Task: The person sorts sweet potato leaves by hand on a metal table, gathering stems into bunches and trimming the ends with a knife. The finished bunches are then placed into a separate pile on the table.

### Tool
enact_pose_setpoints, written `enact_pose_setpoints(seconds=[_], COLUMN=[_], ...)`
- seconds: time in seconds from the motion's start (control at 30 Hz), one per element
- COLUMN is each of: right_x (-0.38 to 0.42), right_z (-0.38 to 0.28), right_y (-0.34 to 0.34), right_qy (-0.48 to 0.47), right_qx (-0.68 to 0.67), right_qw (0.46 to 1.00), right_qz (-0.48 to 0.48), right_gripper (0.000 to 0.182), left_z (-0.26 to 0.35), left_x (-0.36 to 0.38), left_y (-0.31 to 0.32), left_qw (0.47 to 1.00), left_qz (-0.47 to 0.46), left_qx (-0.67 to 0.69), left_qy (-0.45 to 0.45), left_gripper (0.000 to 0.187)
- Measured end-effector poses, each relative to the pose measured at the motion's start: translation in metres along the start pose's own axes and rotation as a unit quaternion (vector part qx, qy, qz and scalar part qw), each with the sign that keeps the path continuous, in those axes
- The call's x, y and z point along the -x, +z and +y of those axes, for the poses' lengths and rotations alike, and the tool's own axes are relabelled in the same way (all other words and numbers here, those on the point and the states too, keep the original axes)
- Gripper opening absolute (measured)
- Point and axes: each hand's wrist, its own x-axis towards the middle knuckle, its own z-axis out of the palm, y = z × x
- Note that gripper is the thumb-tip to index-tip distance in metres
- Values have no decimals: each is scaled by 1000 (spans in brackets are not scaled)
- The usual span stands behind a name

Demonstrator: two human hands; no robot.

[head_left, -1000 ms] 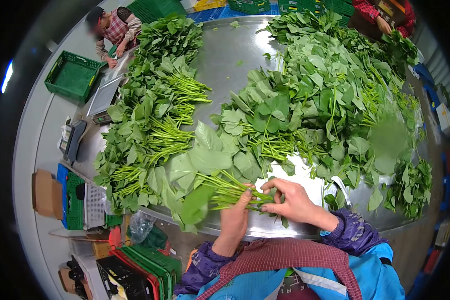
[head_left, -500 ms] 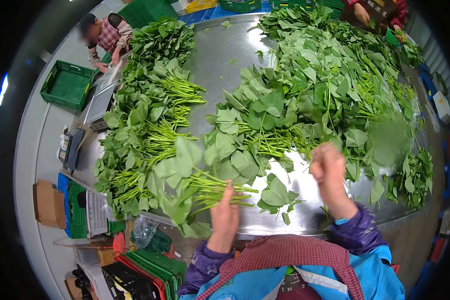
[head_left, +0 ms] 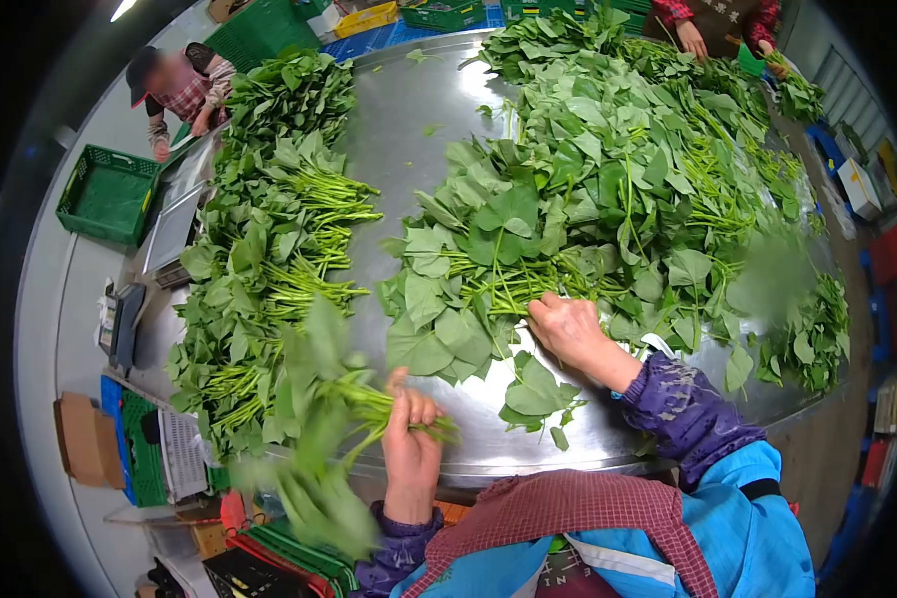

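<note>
Leafy bunch (head_left: 357, 397) fills curled left grip (head_left: 412, 431); right grip (head_left: 568, 329) touches piled stems (head_left: 511, 287).

Letters "NI" made out on dark shirt (head_left: 568, 578), rest not legible, pale characters seen on brown apron (head_left: 725, 28) at far end, too small to be read

1. Gleams as smooth, polished metal across the tabletop (head_left: 394, 130).
2. Looks mostly matt on the leaves (head_left: 513, 211), smoother and shinier on the stems (head_left: 304, 284).
3. Looks like moulded plastic on the green crate (head_left: 102, 222).
4. Looks like woven, matt cloth on the checked garment (head_left: 568, 503).
</note>
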Motion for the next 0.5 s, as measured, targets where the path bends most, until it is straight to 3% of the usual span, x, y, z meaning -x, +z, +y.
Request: enact_pose_setpoints(seconds=[0.03, 0.07, 0.1, 0.13, 0.17, 0.23, 0.3, 0.43, 0.5], right_x=[2, -1, -4, -8, -8, -6, 3, 12, 18], right_z=[-6, -12, -18, -25, -21, -19, -22, -39, -44], right_y=[-6, -22, -43, -77, -88, -82, -73, -81, -77], right_qy=[-3, 75, 151, 257, 251, 260, 285, 274, 257], right_qx=[-5, -247, -473, -643, -730, -742, -801, -862, -851], right_qw=[1000, 965, 866, 714, 628, 608, 505, 392, 420], right_qz=[-4, -35, -67, -107, -101, -109, -148, -166, -181], right_gripper=[18, 19, 20, 22, 23, 20, 18, 14, 14], left_z=[-1, -6, -7, -8, -10, -13, -15, -20, -22], left_x=[4, 2, 1, 1, 2, 4, 3, 3, 6], left_y=[-9, -22, -28, -31, -33, -30, -8, 13, 20], left_qw=[978, 964, 964, 946, 922, 923, 958, 978, 992], left_qz=[9, 18, 21, 35, 49, 21, 114, 55, 61], left_qx=[157, 196, 198, 266, 332, 333, 227, 179, 88], left_qy=[-139, -176, -175, -184, -193, -192, -134, -97, -68], left_gripper=[18, 21, 21, 21, 22, 17, 11, 9, 16])
